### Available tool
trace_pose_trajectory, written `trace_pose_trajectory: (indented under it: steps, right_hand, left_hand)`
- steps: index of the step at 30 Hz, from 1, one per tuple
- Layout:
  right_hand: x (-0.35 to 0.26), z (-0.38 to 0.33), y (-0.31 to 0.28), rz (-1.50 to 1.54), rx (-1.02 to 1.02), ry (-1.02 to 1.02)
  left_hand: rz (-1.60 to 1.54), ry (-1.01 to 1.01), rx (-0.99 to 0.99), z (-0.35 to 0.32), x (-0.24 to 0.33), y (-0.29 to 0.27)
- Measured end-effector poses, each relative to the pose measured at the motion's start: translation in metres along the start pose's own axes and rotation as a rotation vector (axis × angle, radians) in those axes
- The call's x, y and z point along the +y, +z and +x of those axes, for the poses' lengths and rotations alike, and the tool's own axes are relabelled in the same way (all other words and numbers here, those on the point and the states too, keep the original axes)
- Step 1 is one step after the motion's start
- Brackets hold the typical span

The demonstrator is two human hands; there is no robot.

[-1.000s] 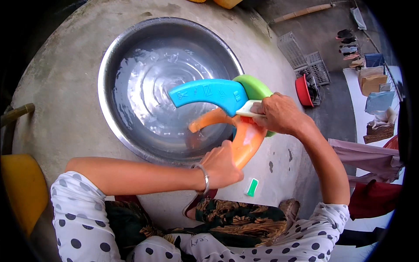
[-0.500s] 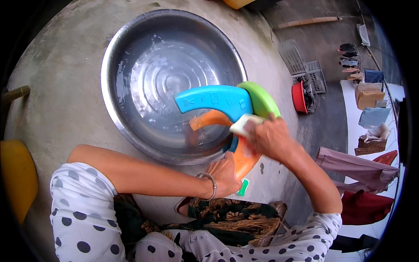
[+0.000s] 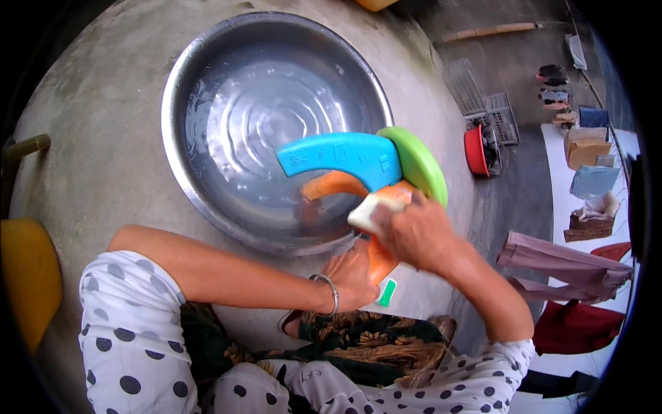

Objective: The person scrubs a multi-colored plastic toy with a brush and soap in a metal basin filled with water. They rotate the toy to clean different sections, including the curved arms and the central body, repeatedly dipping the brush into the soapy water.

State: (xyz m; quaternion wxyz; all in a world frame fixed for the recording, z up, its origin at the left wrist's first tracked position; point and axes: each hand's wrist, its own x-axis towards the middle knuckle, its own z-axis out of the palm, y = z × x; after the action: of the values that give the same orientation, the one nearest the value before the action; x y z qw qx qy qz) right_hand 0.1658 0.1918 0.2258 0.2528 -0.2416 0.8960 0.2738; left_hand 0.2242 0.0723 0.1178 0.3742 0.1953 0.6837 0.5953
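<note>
A plastic piece with curved parts in blue [image 3: 338, 153], orange [image 3: 383, 262] and lime green [image 3: 422, 169] leans over the right rim of a wide metal basin [image 3: 181, 181]. Water with ripples shows in the basin, and one orange curved part reaches down into it. My left hand [image 3: 348, 279] is closed around the lower orange part, just outside the rim. In my right hand [image 3: 424, 234] is a whitish block-shaped scrubber [image 3: 369, 212], pressed against the orange part; its underside is hidden. A small green-and-white item [image 3: 387, 292] lies on the floor beside my left hand.
The basin stands on a concrete floor [image 3: 103, 131]. A yellow container [image 3: 31, 283] is at the left edge, below a bamboo pole end [image 3: 27, 148]. Farther right are a red basin [image 3: 476, 150], grey plastic crates [image 3: 465, 86] and hanging clothes [image 3: 565, 269].
My right hand has moved slightly left and down along the orange part with the whitish scrubber. The plastic piece has shifted a little; my left hand keeps its hold.
</note>
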Motion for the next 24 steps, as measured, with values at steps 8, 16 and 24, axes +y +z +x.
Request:
trace_pose_trajectory:
  steps: [8,16,24]
  right_hand:
    - [-0.008,-0.002,0.009,-0.006,0.061,0.001]
    - [-0.018,-0.011,0.008,-0.066,0.141,-0.126]
    - [-0.021,-0.017,0.005,-0.058,0.109,-0.063]
  left_hand:
    - [0.003,-0.007,0.021,0.004,-0.008,0.005]
    - [-0.020,0.009,-0.023,0.007,-0.012,0.005]
    - [0.017,-0.021,-0.004,0.007,-0.007,0.000]
